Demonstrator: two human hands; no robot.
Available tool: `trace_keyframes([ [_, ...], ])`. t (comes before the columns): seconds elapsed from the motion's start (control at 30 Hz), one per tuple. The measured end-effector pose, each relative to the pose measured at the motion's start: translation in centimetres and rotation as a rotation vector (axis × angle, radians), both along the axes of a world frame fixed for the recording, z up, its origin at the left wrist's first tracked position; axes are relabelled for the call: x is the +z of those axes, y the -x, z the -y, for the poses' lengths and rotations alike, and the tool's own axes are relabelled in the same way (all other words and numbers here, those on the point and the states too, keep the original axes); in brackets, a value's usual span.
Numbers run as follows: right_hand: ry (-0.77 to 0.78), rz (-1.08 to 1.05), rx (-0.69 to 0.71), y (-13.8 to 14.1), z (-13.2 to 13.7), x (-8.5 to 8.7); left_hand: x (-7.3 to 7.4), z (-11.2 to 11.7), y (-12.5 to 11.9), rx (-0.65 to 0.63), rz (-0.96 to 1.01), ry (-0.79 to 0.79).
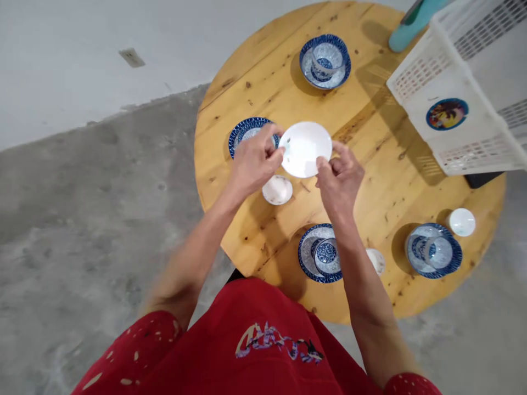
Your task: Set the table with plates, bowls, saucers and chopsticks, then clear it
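Note:
A small white saucer (307, 149), with a faint mark near its left side, is held above the table between both hands. My left hand (257, 159) pinches its left edge with thumb and finger. At the opposite edge, my right hand (340, 178) grips it, the thumb on top and fingers behind. Just below my left hand stands a small white cup (277, 190). A blue-rimmed plate (247, 129) lies partly hidden behind that hand. Near my right forearm, a patterned blue-and-white bowl (327, 255) rests on another blue-rimmed dish, partly covered by the arm.
The round wooden table (263, 241) also bears a nested bowl set (326, 61) at the back and another bowl set (433, 250) at right. White cups (461, 222) stand nearby. A white plastic basket (448, 145) and a turquoise object (414, 27) occupy the back right.

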State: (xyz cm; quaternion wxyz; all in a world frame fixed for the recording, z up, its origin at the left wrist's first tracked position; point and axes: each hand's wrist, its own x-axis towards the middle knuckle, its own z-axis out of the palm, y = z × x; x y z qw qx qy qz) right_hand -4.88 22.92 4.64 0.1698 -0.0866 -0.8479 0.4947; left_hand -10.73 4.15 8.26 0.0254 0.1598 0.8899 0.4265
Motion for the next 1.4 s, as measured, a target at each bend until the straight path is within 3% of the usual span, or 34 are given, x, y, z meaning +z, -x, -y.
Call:
trace_keyframes([
  [0.1,0.085,-0.112,-0.014,-0.6,-1.2,2.7,4.7,-1.0,0.7,-0.142,-0.038,-0.198],
  [0.2,0.142,-0.164,-0.034,-2.2,-2.2,4.3,8.2,-2.3,0.0,-0.286,-0.019,-0.286],
  [0.3,0.196,-0.195,-0.103,-3.4,-3.2,5.3,9.9,-4.0,-0.6,-0.354,0.06,-0.234],
  [0.4,0.255,-0.206,-0.185,-3.4,-4.3,6.0,9.6,-5.6,0.4,-0.411,0.109,-0.227],
  [0.5,0.296,-0.112,-0.24,-2.2,-4.9,5.5,7.6,-6.9,3.3,-0.476,0.157,-0.169],
  [0.73,0.387,0.259,-0.38,4.4,-3.4,1.0,-0.7,-7.9,13.9,-0.646,0.316,0.056],
  [0.97,0.352,0.373,-0.449,15.0,-0.2,-4.7,-6.8,-5.8,24.4,-0.552,0.296,0.218],
  [1.17,0.162,0.466,-0.461,21.9,0.1,-8.2,-10.1,-5.4,29.8,-0.412,0.276,0.268],
  [1.4,0.093,0.555,-0.495,25.0,0.2,-9.9,-11.9,-6.0,32.2,-0.373,0.239,0.274],
])
